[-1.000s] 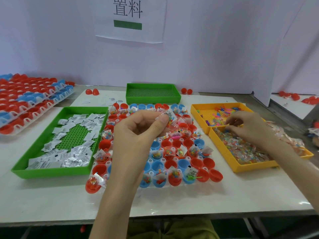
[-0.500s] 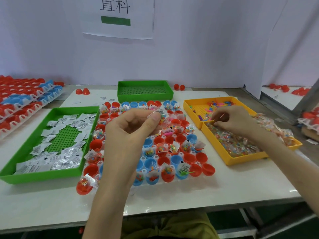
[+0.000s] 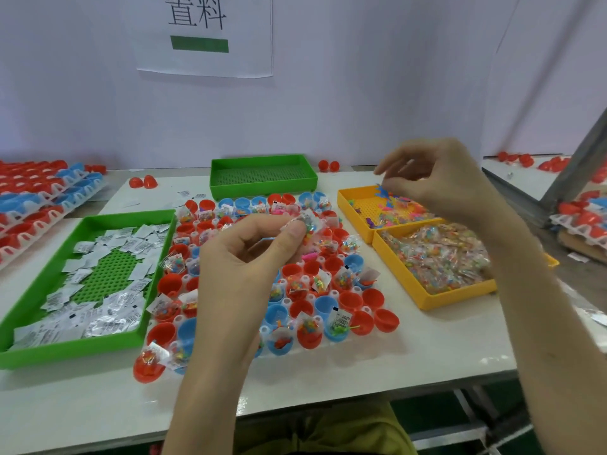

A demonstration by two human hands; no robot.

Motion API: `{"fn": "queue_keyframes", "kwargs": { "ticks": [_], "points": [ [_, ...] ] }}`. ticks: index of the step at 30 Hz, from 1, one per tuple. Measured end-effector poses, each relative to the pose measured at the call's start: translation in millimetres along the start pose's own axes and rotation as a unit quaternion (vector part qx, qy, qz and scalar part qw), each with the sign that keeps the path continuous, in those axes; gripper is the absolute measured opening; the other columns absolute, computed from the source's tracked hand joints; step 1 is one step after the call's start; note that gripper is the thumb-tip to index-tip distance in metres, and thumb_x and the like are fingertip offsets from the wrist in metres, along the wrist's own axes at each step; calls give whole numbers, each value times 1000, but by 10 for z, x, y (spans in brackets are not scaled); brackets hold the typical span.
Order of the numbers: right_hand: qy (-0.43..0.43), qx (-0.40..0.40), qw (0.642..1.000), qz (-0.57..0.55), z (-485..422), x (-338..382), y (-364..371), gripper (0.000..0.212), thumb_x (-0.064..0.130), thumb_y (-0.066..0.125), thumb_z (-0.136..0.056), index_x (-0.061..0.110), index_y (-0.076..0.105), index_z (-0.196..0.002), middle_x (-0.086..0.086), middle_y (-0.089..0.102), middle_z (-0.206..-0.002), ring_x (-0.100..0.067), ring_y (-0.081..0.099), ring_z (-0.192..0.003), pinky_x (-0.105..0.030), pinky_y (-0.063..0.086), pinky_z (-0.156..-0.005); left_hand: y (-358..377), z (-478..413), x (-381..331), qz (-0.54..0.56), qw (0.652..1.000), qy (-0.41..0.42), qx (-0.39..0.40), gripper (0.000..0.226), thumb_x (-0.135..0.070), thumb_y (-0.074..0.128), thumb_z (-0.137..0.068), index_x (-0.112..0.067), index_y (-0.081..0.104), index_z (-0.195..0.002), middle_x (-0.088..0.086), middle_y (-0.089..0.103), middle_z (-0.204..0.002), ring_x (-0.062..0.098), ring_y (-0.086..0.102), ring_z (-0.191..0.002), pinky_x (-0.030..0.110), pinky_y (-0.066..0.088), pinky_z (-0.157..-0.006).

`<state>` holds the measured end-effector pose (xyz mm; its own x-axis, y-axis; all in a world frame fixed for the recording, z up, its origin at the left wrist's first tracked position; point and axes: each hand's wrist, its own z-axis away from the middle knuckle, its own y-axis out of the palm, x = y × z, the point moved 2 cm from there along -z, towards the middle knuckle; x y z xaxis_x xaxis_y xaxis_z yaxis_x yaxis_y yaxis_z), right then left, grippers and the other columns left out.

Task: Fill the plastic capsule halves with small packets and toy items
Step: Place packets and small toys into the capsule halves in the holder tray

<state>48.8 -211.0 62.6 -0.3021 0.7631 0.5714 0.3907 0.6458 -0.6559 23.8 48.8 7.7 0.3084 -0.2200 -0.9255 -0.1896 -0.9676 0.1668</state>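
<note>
Capsule halves (image 3: 331, 262), red and blue, are seated in a white rack (image 3: 286, 302) at the middle of the table (image 3: 328, 382); many are loaded with packets and toys. Left hand (image 3: 243, 267) is held over the rack, with a clear bead packet (image 3: 308, 224) pinched between thumb and forefinger. Right hand (image 3: 443, 182) is raised over the far yellow tray (image 3: 343, 200) of toy bits (image 3: 394, 215), fingers loosely curled; whether anything is gripped cannot be told. Near yellow tray (image 3: 427, 298), by the right edge, is packed with clear packets (image 3: 440, 254). White sachets (image 3: 98, 323) are spread in the green tray (image 3: 65, 351) at the left edge. Second green tray (image 3: 262, 159) is parked at the back edge.
</note>
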Motion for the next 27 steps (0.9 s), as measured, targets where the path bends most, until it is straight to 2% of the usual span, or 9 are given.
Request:
{"fn": "queue_keyframes", "kwargs": {
  "ticks": [3,6,9,11,14,19,27],
  "points": [
    [-17,-23,991,-134,144,344,116,22,2,76,-82,22,74,-91,-2,73,-81,-20,74,-77,-29,58,-72,49,28,-30,-5,1000,7,9,10,-34,74,-76,-28,80,-81,-3,75,-75,9,72,-71,18,56,-70],
    [-13,-44,976,-213,281,541,332,22,0,76,-82,20,74,-90,-5,72,-82,-19,73,-75,-26,57,-68,55,37,-65,-1,1000,17,13,12,-36,74,-74,-30,80,-82,-5,75,-73,8,72,-70,17,56,-69],
    [-11,-61,959,-276,416,638,538,20,-2,76,-83,17,74,-90,-6,71,-84,-24,72,-75,-36,59,-70,32,40,-86,-6,1000,26,15,15,-35,74,-73,-27,80,-84,-4,75,-73,8,72,-70,16,56,-67],
    [-13,-78,946,-316,486,680,620,19,-1,75,-83,16,73,-89,-3,72,-84,-22,71,-76,-37,60,-72,15,47,-80,-10,999,29,13,17,-33,74,-74,-23,80,-86,-2,76,-74,8,72,-70,16,56,-67],
    [-31,-73,936,-343,548,750,691,17,0,74,-84,16,72,-88,1,72,-83,-17,71,-79,-31,61,-74,9,45,-62,2,1000,27,-5,19,-30,75,-74,-22,79,-90,0,76,-75,11,73,-71,18,56,-67],
    [-45,-80,920,-382,623,804,724,15,1,71,-84,15,70,-88,6,73,-84,-12,71,-84,-22,55,-77,-1,37,-65,25,999,30,-17,13,-29,78,-71,-22,78,-82,2,75,-72,11,71,-67,17,56,-67],
    [-32,-68,922,-379,641,855,758,10,5,70,-88,13,72,-94,6,75,-87,-12,72,-88,-19,54,-79,-11,40,-70,18,997,52,-54,11,-28,77,-73,-22,75,-82,-2,74,-74,9,71,-68,16,54,-64]
  ]
}}
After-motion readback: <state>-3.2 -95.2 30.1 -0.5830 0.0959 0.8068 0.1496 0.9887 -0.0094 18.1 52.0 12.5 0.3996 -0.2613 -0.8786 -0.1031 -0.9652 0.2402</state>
